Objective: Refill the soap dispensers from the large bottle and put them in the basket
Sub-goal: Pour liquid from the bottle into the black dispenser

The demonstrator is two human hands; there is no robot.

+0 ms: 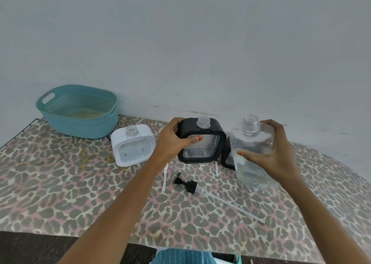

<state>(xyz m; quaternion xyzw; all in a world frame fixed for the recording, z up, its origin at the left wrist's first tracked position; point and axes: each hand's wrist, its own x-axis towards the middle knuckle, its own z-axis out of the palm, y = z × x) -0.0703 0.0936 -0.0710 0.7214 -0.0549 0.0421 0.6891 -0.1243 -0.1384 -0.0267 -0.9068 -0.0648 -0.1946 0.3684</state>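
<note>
A black-framed soap dispenser (202, 143) stands uncapped at the table's middle, and my left hand (172, 138) grips its left shoulder. My right hand (269, 151) holds the large clear bottle (253, 143), uncapped and lifted a little to the right of that dispenser. A second black dispenser (227, 159) is mostly hidden behind the bottle. A white-framed dispenser (133, 145) stands uncapped to the left. The teal basket (60, 123) sits at the far left against the wall.
A black pump head with a long clear tube (192, 185) lies on the leopard-print table in front of the dispensers. Two white tubes (165, 181) lie near it. A grey wall runs close behind everything. The table's front edge is near my body.
</note>
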